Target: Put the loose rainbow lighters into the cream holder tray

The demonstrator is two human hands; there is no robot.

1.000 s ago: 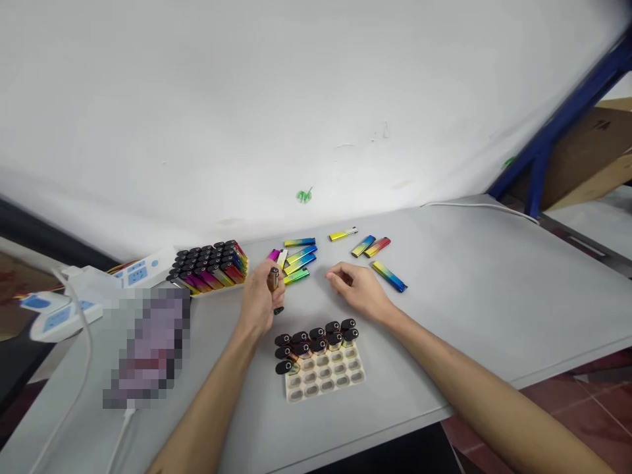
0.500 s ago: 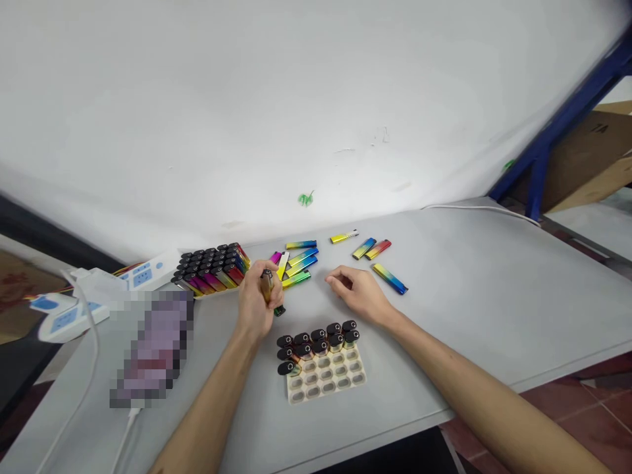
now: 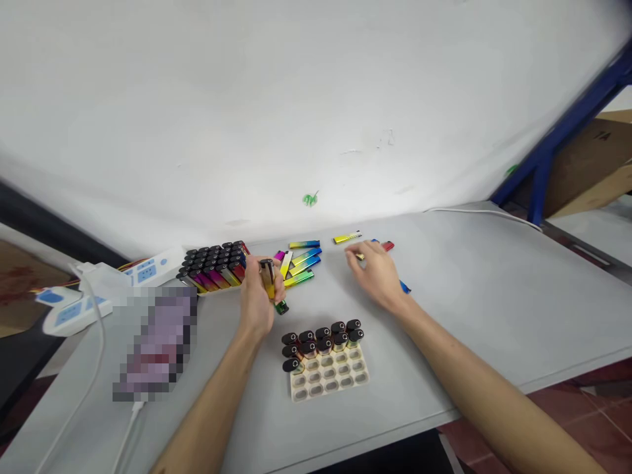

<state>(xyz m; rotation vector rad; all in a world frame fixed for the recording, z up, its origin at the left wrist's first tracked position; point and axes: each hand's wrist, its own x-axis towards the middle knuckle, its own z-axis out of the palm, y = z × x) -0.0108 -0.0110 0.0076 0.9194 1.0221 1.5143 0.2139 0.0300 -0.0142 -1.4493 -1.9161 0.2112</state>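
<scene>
My left hand [image 3: 259,296] is wrapped round a lighter [image 3: 268,276] with its dark top upward, beside the full block of upright lighters [image 3: 212,263]. My right hand [image 3: 374,271] reaches over several loose lighters at the right; its thumb and fingers close in on a blue and yellow lighter [image 3: 360,257], mostly hidden beneath it, and whether they grip it is unclear. A cream tray [image 3: 330,385] lies nearer me, its back rows filled with black-topped lighters [image 3: 323,345] and its front slots empty. More coloured lighters [image 3: 306,258] lie flat between the hands.
At the left are a white power strip [image 3: 148,270], a blurred phone-like object [image 3: 158,342] and white cables [image 3: 101,342]. A wall [image 3: 316,118] rises behind the table [image 3: 484,296]. Cardboard boxes [image 3: 587,164] and a blue frame [image 3: 540,178] are at the right.
My right hand has moved right and away from me, onto the loose lighters, covering part of them. My left hand still holds its lighter, and the view has shifted slightly.
</scene>
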